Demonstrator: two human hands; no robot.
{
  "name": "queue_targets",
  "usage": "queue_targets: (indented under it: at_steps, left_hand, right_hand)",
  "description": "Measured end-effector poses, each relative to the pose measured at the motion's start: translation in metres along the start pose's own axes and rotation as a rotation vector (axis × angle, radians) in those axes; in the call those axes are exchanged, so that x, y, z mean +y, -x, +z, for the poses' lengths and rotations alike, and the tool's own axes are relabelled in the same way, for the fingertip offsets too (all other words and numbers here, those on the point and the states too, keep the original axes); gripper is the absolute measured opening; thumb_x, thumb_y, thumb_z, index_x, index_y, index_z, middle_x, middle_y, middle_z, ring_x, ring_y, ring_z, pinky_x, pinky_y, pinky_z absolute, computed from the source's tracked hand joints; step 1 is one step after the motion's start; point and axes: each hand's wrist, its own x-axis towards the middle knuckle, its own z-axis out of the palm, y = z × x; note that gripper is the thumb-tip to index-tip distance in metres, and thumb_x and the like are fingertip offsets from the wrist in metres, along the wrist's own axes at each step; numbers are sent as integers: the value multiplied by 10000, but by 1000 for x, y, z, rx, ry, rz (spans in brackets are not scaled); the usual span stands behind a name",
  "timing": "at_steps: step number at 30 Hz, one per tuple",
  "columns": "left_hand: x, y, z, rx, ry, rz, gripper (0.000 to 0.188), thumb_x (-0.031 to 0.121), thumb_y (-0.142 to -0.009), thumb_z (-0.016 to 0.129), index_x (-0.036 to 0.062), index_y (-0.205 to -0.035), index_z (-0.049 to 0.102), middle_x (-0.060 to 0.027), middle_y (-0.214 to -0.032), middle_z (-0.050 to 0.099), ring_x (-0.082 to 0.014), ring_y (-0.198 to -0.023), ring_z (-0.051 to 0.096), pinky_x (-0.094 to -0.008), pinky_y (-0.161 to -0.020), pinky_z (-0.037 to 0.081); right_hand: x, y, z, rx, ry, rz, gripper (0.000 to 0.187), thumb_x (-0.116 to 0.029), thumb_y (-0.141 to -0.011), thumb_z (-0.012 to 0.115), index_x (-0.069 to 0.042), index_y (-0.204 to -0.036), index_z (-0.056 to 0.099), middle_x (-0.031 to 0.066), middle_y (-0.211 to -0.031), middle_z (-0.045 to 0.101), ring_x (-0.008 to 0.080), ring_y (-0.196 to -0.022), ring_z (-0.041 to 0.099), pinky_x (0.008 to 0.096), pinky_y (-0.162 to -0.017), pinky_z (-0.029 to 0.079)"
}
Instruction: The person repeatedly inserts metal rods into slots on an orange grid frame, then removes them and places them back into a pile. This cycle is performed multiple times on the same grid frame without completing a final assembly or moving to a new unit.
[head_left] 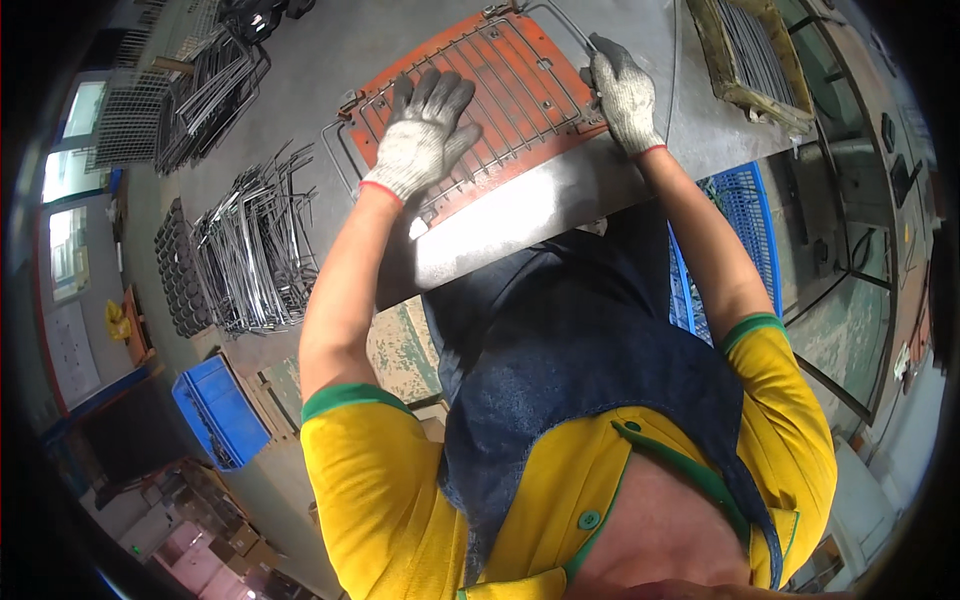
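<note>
A wire rack (500, 88) of thin parallel rods lies on an orange plate (447, 212) that rests on the grey metal table. Wire loops stick out past the plate at its left and right ends. My left hand (425, 135), in a white knit glove with dark grey fingers, lies flat on the left part of the rack, fingers spread. At the right end, my right hand (625, 98), gloved the same way, has its fingers curled on the wire handle (562, 22). Its palm side is hidden.
Bent wire pieces (255, 245) are piled at the table's left, with dark wire frames (210, 95) behind them. A tray of straight rods (752, 55) sits at the far right. Below the table are a blue bin (220, 412) and a blue basket (745, 220).
</note>
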Motion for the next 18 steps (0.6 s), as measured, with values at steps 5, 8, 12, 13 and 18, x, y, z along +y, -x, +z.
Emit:
queue_targets:
  at_steps: [5,8,12,13,18]
  left_hand:
    - [-19,39,-41,-283,21,-94,582,416,-941,452,77,-1411,393,-175,-1454,379,-351,-1382,299,-522,-1145,176]
    - [-31,64,-38,-223,-65,-72,567,407,-938,460,79,-1398,411,-178,-1444,405,-363,-1338,365,-527,-1131,204]
    - [-21,56,-36,-147,-103,-130,506,400,-933,474,88,-1331,492,-161,-1363,489,-346,-1297,407,-526,-1112,231]
    - [-17,47,-39,-166,-112,-138,505,409,-930,476,87,-1318,502,-155,-1345,499,-342,-1286,413,-525,-1105,236]
    - [-26,13,-32,-95,-85,-196,496,459,-909,492,98,-1243,551,-127,-1260,541,-331,-1241,436,-531,-1063,260]
  right_hand:
    - [6,0,0,19,5,-23,364,-262,-978,460,-76,-1277,554,41,-766,649,90,-548,563,258,-521,483]
    - [12,-4,-2,-5,138,-132,395,-316,-978,486,-68,-1279,543,92,-831,701,137,-578,641,293,-549,507]
    - [8,-3,1,24,15,-39,383,-302,-977,489,-67,-1272,553,79,-801,684,123,-559,612,283,-535,497]
    - [7,-2,2,30,4,-40,368,-287,-979,481,-68,-1264,560,66,-783,670,107,-550,584,272,-521,486]
    - [8,-4,0,22,60,-49,391,-316,-978,496,-63,-1270,555,101,-806,686,145,-603,657,295,-525,504]
